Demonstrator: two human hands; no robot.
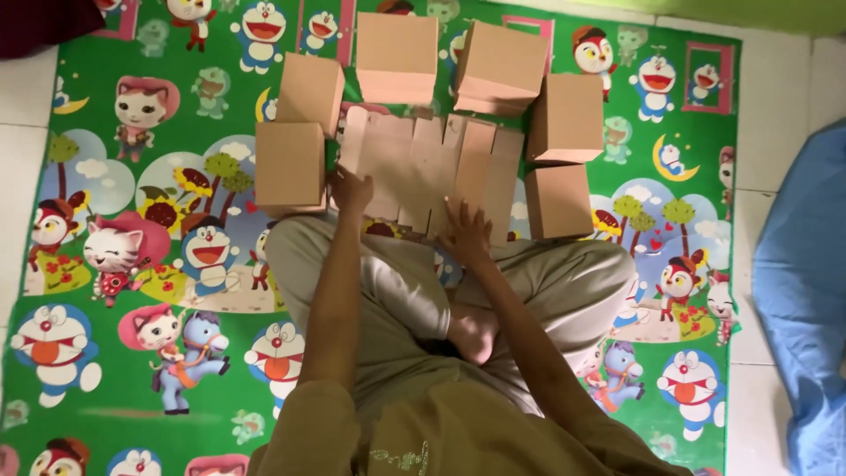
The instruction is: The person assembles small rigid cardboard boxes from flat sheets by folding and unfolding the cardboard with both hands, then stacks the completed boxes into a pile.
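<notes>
A row of flat cardboard pieces [432, 172] lies on the mat, just in front of the person's crossed legs. They are light brown and long, and they lie side by side with their edges overlapping a little, like a fan. Both hands touch the near edge of the row, the left hand [351, 189] at its left end and the right hand [465, 234] near the middle. Six folded brown boxes [397, 57] stand around the row in a half ring, at its left, far side and right.
</notes>
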